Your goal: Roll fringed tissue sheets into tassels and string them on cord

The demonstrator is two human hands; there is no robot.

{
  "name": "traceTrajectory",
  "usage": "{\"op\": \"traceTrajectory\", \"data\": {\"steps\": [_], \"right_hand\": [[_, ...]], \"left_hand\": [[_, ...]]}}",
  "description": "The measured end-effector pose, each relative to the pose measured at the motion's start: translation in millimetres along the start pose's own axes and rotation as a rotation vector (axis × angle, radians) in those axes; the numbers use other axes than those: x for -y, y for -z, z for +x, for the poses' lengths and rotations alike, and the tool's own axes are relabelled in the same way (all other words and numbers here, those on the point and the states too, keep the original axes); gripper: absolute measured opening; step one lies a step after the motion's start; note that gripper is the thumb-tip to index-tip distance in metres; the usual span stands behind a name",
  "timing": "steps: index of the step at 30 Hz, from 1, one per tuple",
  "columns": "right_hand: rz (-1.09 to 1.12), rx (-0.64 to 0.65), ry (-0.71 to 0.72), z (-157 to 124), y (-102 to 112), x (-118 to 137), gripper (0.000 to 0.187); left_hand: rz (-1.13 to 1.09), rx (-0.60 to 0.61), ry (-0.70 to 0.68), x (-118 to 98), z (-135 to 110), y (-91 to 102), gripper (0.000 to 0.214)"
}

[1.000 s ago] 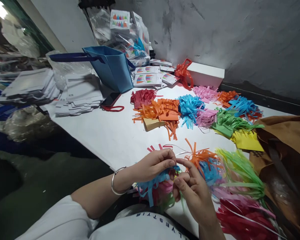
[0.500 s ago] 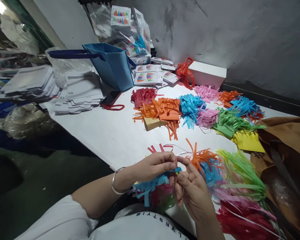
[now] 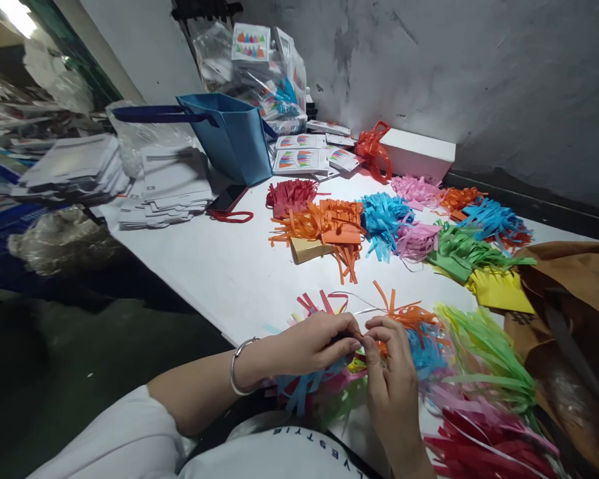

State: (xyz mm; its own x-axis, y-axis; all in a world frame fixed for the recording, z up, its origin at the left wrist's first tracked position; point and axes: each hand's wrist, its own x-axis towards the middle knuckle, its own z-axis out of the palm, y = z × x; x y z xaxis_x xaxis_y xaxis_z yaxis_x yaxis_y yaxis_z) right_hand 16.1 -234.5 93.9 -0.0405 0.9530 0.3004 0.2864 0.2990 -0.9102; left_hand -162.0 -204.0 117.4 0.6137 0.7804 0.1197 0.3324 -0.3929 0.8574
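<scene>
My left hand [image 3: 313, 342] and my right hand [image 3: 390, 359] meet fingertip to fingertip at the near edge of the white table [image 3: 219, 266]. Both pinch the top of a bunch of paper tassels [image 3: 309, 386], whose blue, pink and green fringes hang down below my hands. A thin white string [image 3: 364, 307] runs from my fingers toward a row of strung tassels [image 3: 459, 346] in orange, blue, green, pink and red on my right. A silver bangle [image 3: 239, 366] sits on my left wrist.
Loose tassel piles [image 3: 379, 223] in red, orange, blue, pink, green and yellow lie mid-table. A blue bag [image 3: 229, 136], packaged cards [image 3: 294, 159], a white box [image 3: 416, 153], a phone [image 3: 228, 198] and stacked white cards [image 3: 167, 186] stand farther back. A brown bag [image 3: 574, 313] sits at right.
My hands have dropped a little toward the table and closed together. The blue tassel now hangs lower under my left hand, and my right fingers have curled onto the top of the bunch.
</scene>
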Motion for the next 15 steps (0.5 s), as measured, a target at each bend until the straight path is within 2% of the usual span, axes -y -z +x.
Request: {"op": "traceTrajectory", "data": {"steps": [1,3,5,6,8,10,11,13,15], "right_hand": [[0.061,-0.047,-0.012,2,1,0,0.020],[0.326,-0.148,-0.100,6,5,-1,0.019],[0.638,-0.245,-0.183,11,14,0,0.018],[0.748,-0.286,-0.206,13,19,0,0.018],[0.834,-0.342,-0.257,15,26,-1,0.019],[0.834,-0.349,-0.317,12,29,-3,0.024],[0.829,-0.329,-0.345,10,28,-4,0.025],[0.809,-0.270,-0.370,2,26,-7,0.022],[0.762,-0.206,-0.368,-6,24,-11,0.017]], "left_hand": [[0.016,0.037,-0.012,1,1,-0.4,0.015],[0.047,0.166,-0.073,3,3,0.9,0.014],[0.080,0.299,-0.191,8,9,8.2,0.012],[0.118,0.309,-0.242,13,14,15.2,0.012],[0.253,0.186,-0.271,31,30,36.5,0.014],[0.448,-0.072,-0.170,57,50,64.9,0.018],[0.495,-0.139,-0.129,73,60,79.8,0.022],[0.589,-0.225,-0.061,104,79,106.9,0.018],[0.666,-0.259,-0.024,129,91,126.5,0.021]]}}
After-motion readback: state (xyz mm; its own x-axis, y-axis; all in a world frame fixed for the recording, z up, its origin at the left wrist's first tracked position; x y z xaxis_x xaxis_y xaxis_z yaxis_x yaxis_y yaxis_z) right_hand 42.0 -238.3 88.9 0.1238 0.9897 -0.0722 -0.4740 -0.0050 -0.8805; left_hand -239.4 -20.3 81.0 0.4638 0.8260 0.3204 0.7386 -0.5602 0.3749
